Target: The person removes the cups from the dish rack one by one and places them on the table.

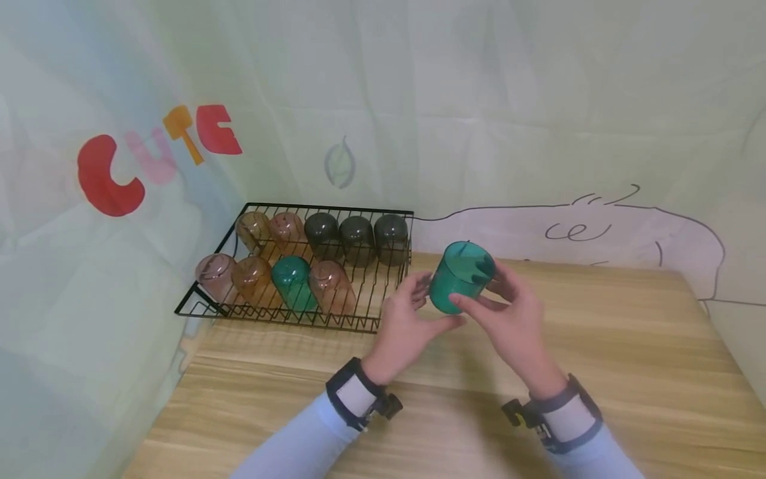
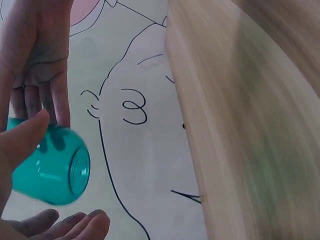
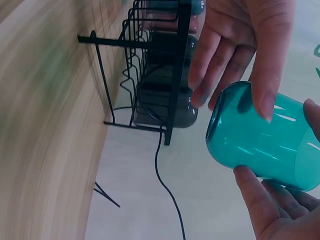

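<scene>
Wooden tabletop [image 1: 646, 372] | green cup [image 1: 447, 281] pinched by right fingers [image 3: 253, 194] | left fingers [image 2: 95, 227] loosely spread alongside

Ten cups [image 1: 461, 283], one wire rack [image 1: 329, 327], two hands [image 1: 402, 326], two wrist straps [image 1: 355, 396], four letters [image 1: 96, 176], one table [image 1: 449, 432]

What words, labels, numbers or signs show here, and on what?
"CUTE": coloured letters on the cloth backdrop.
Leaf-shaped sign, wordless: same cloth.
Green marks at the right wrist view's edge: cut off, unreadable.
Wristbands: any markings too small to read.
Green cup: no text visible.
</scene>
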{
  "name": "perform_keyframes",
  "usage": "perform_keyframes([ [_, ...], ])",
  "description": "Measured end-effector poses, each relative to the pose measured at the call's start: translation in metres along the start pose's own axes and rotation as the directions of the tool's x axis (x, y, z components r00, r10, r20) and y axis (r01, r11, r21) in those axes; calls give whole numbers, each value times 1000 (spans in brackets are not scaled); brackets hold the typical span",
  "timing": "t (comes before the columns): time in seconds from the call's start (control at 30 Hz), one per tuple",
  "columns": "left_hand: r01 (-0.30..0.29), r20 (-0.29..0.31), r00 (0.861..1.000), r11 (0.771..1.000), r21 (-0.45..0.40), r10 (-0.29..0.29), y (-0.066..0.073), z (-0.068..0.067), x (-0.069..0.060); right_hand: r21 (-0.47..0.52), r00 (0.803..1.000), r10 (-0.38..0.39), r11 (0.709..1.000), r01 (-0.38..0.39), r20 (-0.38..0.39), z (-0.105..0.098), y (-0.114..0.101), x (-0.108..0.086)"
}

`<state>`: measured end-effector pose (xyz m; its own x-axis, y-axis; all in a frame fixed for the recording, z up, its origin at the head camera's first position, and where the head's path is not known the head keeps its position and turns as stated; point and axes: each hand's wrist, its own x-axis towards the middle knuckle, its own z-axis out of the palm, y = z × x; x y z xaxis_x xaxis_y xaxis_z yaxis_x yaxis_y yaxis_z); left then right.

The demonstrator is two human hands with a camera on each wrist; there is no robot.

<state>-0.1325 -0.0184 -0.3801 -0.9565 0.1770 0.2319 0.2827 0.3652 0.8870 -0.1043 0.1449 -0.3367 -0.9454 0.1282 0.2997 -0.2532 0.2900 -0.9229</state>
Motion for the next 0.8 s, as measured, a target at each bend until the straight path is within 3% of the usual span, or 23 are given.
perform_keyframes([
  [0.1,6,-4,1000,999,54,-6,1,-6,0,2,1000,-3,1000,3,-29,-7,1,4],
  [0.23,-1,-59,998,987,162,11,-3,-17,2,-37,998,1,999,-4,-67,-22,6,10],
  [0.43,-48,-126,987,939,339,96,-10,-35,5,-161,991,36,985,-57,-131,-61,41,25],
  [0.57,-78,-134,980,905,417,146,-15,-46,6,-239,979,112,959,-151,-173,-92,67,33],
  [0.67,-72,-136,980,889,453,149,-19,-53,6,-271,963,175,935,-228,-206,-115,80,37],
  [0.8,-58,-127,982,859,509,142,-24,-60,4,-331,948,201,902,-277,-245,-140,96,42],
])
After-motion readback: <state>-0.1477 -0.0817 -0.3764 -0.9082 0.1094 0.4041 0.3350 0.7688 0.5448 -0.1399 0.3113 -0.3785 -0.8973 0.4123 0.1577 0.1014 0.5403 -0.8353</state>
